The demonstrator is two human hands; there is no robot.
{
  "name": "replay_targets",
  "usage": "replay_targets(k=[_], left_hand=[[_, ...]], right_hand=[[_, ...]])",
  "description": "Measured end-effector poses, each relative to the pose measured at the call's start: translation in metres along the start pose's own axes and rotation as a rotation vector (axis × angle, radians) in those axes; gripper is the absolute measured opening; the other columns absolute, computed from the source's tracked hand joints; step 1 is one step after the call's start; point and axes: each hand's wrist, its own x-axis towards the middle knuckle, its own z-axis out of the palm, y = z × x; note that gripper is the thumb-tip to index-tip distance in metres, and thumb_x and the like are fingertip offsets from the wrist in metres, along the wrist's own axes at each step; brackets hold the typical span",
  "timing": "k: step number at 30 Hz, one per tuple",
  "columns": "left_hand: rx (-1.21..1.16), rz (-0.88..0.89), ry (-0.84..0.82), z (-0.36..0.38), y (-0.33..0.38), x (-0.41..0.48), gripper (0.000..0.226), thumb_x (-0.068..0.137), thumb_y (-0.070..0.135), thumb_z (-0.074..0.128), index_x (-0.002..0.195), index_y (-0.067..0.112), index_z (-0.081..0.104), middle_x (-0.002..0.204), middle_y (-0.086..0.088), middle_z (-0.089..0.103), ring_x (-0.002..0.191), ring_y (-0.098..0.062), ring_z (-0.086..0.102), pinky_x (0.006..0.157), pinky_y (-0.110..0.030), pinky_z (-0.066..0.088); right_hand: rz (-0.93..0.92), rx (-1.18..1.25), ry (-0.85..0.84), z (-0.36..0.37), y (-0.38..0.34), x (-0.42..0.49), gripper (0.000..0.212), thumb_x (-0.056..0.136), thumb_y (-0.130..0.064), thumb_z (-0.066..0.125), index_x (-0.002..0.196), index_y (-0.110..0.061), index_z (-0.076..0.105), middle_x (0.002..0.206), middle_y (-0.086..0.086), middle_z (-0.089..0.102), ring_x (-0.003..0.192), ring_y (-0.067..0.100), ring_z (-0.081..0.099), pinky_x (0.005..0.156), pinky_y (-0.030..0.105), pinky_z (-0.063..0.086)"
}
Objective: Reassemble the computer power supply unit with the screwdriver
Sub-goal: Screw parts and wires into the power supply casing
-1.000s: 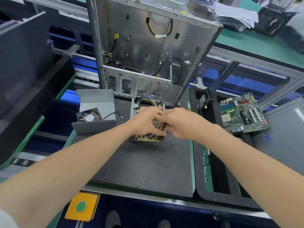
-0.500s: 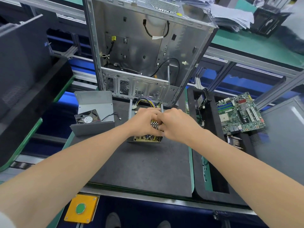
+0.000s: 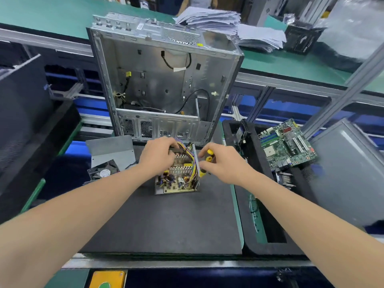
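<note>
Curled round the handle of the yellow-and-black screwdriver (image 3: 209,154), my right grip (image 3: 223,163) holds the tool just beside the right wall of the power supply unit (image 3: 178,180). My left grip (image 3: 159,156) is curled over the unit's far end, fingers on the bundle of yellow wires (image 3: 187,150) there.

Nearest me, at the bottom edge of my view, sits a yellow box (image 3: 108,277) with a green button. Beyond it lies the dark foam surface (image 3: 166,225). The power supply unit stands on its far middle with the lid off, its circuit board and heat sinks exposed. Just to its left lies the grey cover (image 3: 112,150), with a black fan (image 3: 105,172) at the cover's near edge. To the right, a black foam tray (image 3: 255,249) carries a green motherboard (image 3: 287,142) at its far end. Behind the unit an open computer case (image 3: 166,80) stands upright, black cables hanging inside. Farthest off, a stack of papers (image 3: 228,23) rests on a green bench.
</note>
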Motion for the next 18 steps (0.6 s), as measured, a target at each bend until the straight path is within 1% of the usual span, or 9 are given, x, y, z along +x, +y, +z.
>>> replay_targets(k=[2,3,5,7,10,13,15,16,18], left_hand=[[0.226,-0.016,-0.163,0.002,-0.014,0.003,0.026,0.090,0.024,0.057,0.111,0.032,0.068,0.116,0.006,0.062,0.119,-0.019,0.056,0.106,-0.043,0.035],[0.285,-0.032,-0.240,0.004,-0.018,0.002,0.030,0.091,0.026,0.056,0.119,0.031,0.066,0.125,0.005,0.057,0.131,-0.019,0.046,0.111,-0.046,0.026],[0.284,-0.052,-0.307,0.012,-0.022,-0.002,0.038,0.094,0.025,0.054,0.131,0.027,0.061,0.136,0.003,0.050,0.143,-0.018,0.027,0.111,-0.050,0.020],[0.265,-0.048,-0.290,0.018,-0.022,-0.005,0.041,0.096,0.023,0.051,0.136,0.024,0.059,0.137,0.001,0.049,0.142,-0.019,0.023,0.108,-0.049,0.023],[0.311,-0.073,-0.256,0.020,-0.018,-0.007,0.042,0.097,0.027,0.049,0.138,0.024,0.057,0.134,0.001,0.049,0.139,-0.020,0.024,0.103,-0.047,0.025],[0.351,-0.113,-0.239,0.021,-0.013,-0.013,0.043,0.097,0.031,0.047,0.139,0.026,0.057,0.136,0.001,0.050,0.138,-0.021,0.025,0.103,-0.046,0.026],[0.365,-0.142,-0.207,0.022,-0.008,-0.020,0.042,0.097,0.032,0.046,0.137,0.025,0.058,0.136,0.000,0.051,0.137,-0.022,0.028,0.102,-0.046,0.028],[0.369,-0.159,-0.188,0.022,-0.006,-0.024,0.042,0.097,0.032,0.047,0.135,0.024,0.059,0.135,0.000,0.052,0.136,-0.023,0.029,0.102,-0.047,0.029],[0.382,-0.204,-0.161,0.023,0.001,-0.033,0.040,0.097,0.035,0.046,0.132,0.022,0.061,0.134,-0.002,0.054,0.134,-0.024,0.031,0.102,-0.048,0.032]], right_hand=[[0.061,-0.024,-0.051,-0.004,0.005,-0.001,0.016,0.102,-0.026,0.062,0.117,-0.021,0.057,0.081,-0.003,0.068,0.066,0.014,0.059,0.056,0.028,0.041],[0.089,-0.045,-0.067,-0.004,0.008,-0.002,0.017,0.103,-0.024,0.059,0.119,-0.020,0.054,0.081,-0.003,0.067,0.065,0.013,0.056,0.054,0.027,0.039],[0.154,-0.047,-0.091,-0.004,0.014,-0.005,0.018,0.104,-0.022,0.054,0.121,-0.018,0.049,0.078,-0.003,0.064,0.063,0.011,0.052,0.053,0.026,0.035],[0.215,-0.012,-0.107,-0.002,0.020,-0.008,0.018,0.104,-0.021,0.050,0.121,-0.016,0.046,0.079,-0.001,0.066,0.066,0.013,0.057,0.053,0.026,0.037],[0.281,0.064,-0.110,0.002,0.028,-0.015,0.016,0.104,-0.020,0.049,0.118,-0.015,0.046,0.085,0.008,0.071,0.081,0.023,0.076,0.059,0.029,0.045],[0.303,0.110,-0.119,0.005,0.036,-0.020,0.013,0.103,-0.019,0.047,0.115,-0.015,0.048,0.079,0.004,0.068,0.071,0.015,0.078,0.058,0.028,0.047],[0.306,0.118,-0.119,0.006,0.041,-0.021,0.011,0.103,-0.020,0.047,0.113,-0.016,0.048,0.080,0.005,0.071,0.062,0.011,0.074,0.052,0.024,0.045],[0.310,0.126,-0.120,0.007,0.044,-0.021,0.010,0.102,-0.020,0.046,0.112,-0.017,0.049,0.078,0.006,0.072,0.060,0.010,0.074,0.050,0.022,0.043],[0.324,0.155,-0.124,0.009,0.049,-0.019,0.009,0.101,-0.019,0.046,0.109,-0.018,0.049,0.072,0.008,0.073,0.061,0.013,0.076,0.053,0.024,0.044]])
